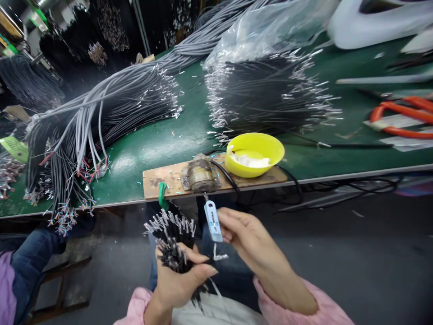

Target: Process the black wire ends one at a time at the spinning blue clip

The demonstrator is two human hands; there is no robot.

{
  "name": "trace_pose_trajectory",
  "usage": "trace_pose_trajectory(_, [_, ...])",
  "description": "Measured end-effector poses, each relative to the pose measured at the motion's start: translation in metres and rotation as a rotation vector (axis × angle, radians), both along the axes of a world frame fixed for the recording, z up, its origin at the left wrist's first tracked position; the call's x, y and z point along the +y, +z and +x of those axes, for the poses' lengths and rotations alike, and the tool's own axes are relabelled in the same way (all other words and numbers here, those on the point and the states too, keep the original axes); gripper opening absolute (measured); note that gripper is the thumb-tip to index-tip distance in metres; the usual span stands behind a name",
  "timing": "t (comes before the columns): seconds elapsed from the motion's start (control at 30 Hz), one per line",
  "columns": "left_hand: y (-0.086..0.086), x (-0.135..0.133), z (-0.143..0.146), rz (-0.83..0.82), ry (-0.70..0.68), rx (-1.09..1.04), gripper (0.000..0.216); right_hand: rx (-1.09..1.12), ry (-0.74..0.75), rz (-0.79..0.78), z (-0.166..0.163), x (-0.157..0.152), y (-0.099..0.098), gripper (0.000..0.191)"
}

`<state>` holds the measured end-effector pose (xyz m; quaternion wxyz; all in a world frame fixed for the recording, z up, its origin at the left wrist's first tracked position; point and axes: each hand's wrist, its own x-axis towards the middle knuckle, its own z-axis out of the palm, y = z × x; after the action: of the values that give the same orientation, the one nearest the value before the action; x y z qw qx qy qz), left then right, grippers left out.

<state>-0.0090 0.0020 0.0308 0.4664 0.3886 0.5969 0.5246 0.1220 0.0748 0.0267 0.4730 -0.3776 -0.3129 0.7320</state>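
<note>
My left hand (179, 275) wraps around a bundle of thin black wires (171, 234), their pale stripped ends fanned upward. The thumb and index finger of that hand stick out to the right. My right hand (241, 230) has its fingertips at the right edge of a light blue plastic clip (213, 221) with a metal strip in its middle. This clip sits on the thin shaft of a small motor (201, 174), which is fixed to a wooden board (154, 180). Just below the clip is a bent whitish strip (219, 256), blurred.
A yellow bowl (275, 151) with white material stands on the board, beside a green hook (163, 195). Behind lie black wires (257, 95), grey cables (118, 81), clear plastic (267, 31) and orange-handled scissors (389, 119). Another person's leg (40, 253) shows at left.
</note>
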Motion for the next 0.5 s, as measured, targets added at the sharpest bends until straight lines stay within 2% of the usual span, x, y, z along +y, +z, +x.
trace_pose_trajectory(0.1, [-0.008, -0.003, -0.002, -0.015, 0.023, 0.002, 0.017, -0.074, -0.042, 0.052, -0.005, 0.009, 0.010, 0.052])
trace_pose_trajectory(0.27, [-0.012, 0.003, -0.003, -0.004, 0.031, 0.003, 0.019, 0.042, -0.022, -0.051, -0.016, 0.009, 0.018, 0.052])
trace_pose_trajectory(0.37, [-0.006, 0.008, 0.002, 0.009, 0.021, -0.004, 0.020, 0.115, -0.066, -0.113, -0.019, 0.008, 0.017, 0.047])
trace_pose_trajectory(0.5, [0.007, 0.010, 0.006, 0.004, 0.024, -0.007, 0.020, 0.146, -0.111, -0.278, -0.022, 0.004, 0.009, 0.049])
